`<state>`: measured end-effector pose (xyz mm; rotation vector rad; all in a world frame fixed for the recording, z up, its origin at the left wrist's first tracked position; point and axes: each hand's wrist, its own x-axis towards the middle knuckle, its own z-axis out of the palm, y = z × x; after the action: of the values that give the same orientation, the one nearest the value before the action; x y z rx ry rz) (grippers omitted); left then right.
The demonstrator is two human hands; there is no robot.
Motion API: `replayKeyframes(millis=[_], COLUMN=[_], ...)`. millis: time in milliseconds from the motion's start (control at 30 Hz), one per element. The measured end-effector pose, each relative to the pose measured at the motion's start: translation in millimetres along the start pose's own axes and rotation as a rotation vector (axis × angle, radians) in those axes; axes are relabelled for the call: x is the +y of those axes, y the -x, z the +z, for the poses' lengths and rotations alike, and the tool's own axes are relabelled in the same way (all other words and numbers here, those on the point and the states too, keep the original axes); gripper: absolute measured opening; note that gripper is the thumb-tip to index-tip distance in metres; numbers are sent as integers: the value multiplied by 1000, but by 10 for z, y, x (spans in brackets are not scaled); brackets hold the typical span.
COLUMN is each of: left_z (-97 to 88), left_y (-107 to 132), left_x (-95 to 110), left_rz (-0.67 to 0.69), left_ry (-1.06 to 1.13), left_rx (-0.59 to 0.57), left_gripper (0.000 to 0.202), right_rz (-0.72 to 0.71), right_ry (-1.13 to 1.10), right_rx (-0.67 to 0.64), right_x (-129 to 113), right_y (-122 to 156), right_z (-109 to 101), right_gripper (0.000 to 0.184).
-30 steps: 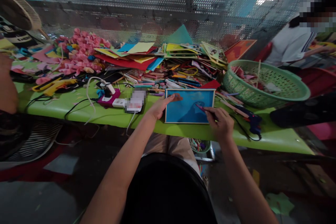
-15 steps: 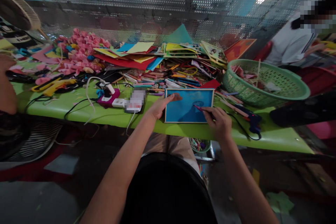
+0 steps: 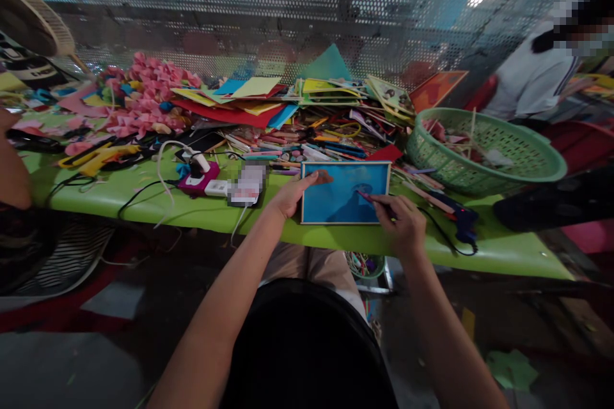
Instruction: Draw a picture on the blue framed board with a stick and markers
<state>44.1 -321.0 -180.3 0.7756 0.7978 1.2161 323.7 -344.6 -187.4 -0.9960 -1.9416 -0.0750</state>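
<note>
A blue panel with a pale thin frame [image 3: 329, 209] lies at the front of the green table. My left hand [image 3: 292, 197] grips its left side, thumb on top of the blue surface and the other fingers hidden beneath or behind the edge. Pinched in my right hand [image 3: 405, 222] is a slim pink-purple pen [image 3: 366, 195]. Its tip meets the blue surface right of the middle, by a small darker drawn or shaded patch. My right hand hovers over the panel's lower right corner.
A green basket [image 3: 484, 176] and a dark blue glue gun [image 3: 464, 223] are to the right. Behind the panel lie several pens and coloured sheets [image 3: 254, 88]. A power strip [image 3: 199, 180] and phone [image 3: 249, 182] with cables sit left. Another person [image 3: 532, 77] is at the right.
My right hand and the pen have shifted slightly to the right over the panel. The left hand and panel stay in place.
</note>
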Motion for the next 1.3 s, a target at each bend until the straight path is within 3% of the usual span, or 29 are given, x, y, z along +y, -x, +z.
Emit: replayKeyframes(millis=[1300], left_z=[25], left_y=[28], left_x=[23], left_rz=[-1], left_ry=[-15], left_rx=[-15], left_gripper=[51], right_rz=[-34], right_ry=[-13], right_rx=[-71], right_x=[0], right_y=[-23], right_z=[7], right_gripper=[15])
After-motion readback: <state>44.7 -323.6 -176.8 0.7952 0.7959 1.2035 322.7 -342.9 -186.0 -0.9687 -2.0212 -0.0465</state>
